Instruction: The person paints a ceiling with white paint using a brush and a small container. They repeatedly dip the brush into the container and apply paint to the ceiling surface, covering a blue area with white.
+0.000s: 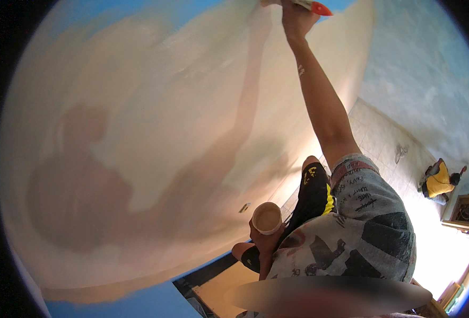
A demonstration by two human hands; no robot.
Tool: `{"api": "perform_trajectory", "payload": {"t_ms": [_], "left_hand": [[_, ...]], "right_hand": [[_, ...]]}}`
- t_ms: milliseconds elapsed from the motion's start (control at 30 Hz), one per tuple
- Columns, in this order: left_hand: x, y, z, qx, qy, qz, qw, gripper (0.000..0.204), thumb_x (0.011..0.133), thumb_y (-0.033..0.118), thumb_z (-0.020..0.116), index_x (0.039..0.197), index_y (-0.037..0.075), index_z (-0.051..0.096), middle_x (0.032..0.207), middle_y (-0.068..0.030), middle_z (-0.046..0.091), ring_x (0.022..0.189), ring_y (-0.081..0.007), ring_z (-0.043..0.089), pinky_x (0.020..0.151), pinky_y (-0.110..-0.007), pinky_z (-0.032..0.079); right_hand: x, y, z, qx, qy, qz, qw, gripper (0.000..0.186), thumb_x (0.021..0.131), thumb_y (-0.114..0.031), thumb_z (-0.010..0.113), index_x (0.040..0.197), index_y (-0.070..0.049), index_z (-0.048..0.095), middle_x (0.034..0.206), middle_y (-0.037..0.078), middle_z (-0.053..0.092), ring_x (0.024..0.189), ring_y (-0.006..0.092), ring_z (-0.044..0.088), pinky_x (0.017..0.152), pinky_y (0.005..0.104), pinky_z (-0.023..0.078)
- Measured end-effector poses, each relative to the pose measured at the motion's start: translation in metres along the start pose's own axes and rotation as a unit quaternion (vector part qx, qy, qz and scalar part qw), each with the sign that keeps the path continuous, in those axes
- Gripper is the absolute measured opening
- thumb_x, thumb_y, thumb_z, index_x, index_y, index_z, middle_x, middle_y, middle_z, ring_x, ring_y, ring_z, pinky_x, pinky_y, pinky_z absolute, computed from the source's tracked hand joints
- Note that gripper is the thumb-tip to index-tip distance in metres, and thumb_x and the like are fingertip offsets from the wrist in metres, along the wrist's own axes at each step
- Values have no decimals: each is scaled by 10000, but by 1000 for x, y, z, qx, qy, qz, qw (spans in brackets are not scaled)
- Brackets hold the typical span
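My right arm reaches up to the painted wall (192, 69). At the top edge, my right hand (298, 20) is closed around a paintbrush with a pale handle and a red end (321, 9). The brush's other end lies toward the wall, partly cut off by the frame, so I cannot tell whether it touches. Low in front of my body, my left hand (266, 241) grips a round cup (267, 218) of beige paint, its open top facing up. The wall is beige, with blue patches along the top and bottom.
A person in a yellow top (439, 181) is low down by the far blue-grey wall (425, 69). Pale floor tiles (378, 124) run between the walls. Below my left side is a dark-edged opening (213, 275). Bright light enters at the lower right.
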State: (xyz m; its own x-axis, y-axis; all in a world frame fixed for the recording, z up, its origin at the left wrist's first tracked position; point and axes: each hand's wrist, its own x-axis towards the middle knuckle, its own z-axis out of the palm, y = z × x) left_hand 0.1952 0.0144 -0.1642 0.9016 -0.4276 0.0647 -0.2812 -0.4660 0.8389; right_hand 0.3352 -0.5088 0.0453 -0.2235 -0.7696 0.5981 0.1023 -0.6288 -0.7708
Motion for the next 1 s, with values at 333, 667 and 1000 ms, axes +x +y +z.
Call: {"api": "perform_trajectory", "payload": {"t_ms": [333,667,1000], "left_hand": [[-5,26,11,20,-22,-11,999,842,558,310,917,1235,31,502,1159,-173,633,1067,-303,629,906,-413,512],[-1,12,14,11,-15,-18,1000,841,556,308,918,1233,32,502,1153,-170,634,1062,-300,630,903,-410,512],[-3,32,24,26,-32,-37,998,840,555,306,920,1230,33,502,1148,-167,635,1057,-296,630,900,-407,513]], "right_hand": [[-142,-193,-6,432,-182,-60,881,281,768,-246,750,999,-102,680,815,76,701,649,225,655,646,347,551],[22,132,-76,16,132,111,985,277,783,-233,756,906,6,687,868,98,709,804,197,667,699,332,524],[-168,-115,-27,453,-212,185,846,260,854,-186,715,1029,4,692,958,97,700,809,176,667,769,300,555]]}}
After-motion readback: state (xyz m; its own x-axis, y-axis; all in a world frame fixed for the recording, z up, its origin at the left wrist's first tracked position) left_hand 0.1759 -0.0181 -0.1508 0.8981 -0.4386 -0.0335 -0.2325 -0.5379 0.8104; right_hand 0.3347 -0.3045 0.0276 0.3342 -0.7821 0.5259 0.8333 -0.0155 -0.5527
